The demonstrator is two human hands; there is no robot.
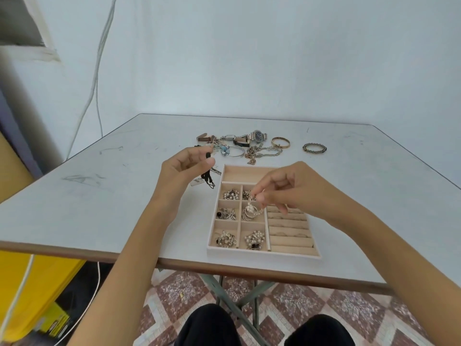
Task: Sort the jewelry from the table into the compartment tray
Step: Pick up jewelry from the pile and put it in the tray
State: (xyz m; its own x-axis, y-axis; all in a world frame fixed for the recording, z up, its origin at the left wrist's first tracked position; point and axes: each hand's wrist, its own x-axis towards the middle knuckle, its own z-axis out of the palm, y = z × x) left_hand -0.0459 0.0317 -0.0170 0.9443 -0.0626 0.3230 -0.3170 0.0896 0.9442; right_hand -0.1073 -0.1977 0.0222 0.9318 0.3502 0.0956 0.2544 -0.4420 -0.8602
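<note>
The right hand (287, 191) pinches a pearl-and-hoop piece (250, 211), which hangs from the fingertips into a middle compartment of the tray (264, 255). The left hand (184, 168) pinches a black cord (208, 179) just left of the tray. The small compartments hold pieces, so perhaps half is sorted: watches (258, 136), bangles (280, 141) and chains (259, 152) lie on the table (99, 208) beyond

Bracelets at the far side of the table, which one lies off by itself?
The dark beaded bracelet, farthest right; the gold bangle to its left sits beside the chains and watches.
</note>
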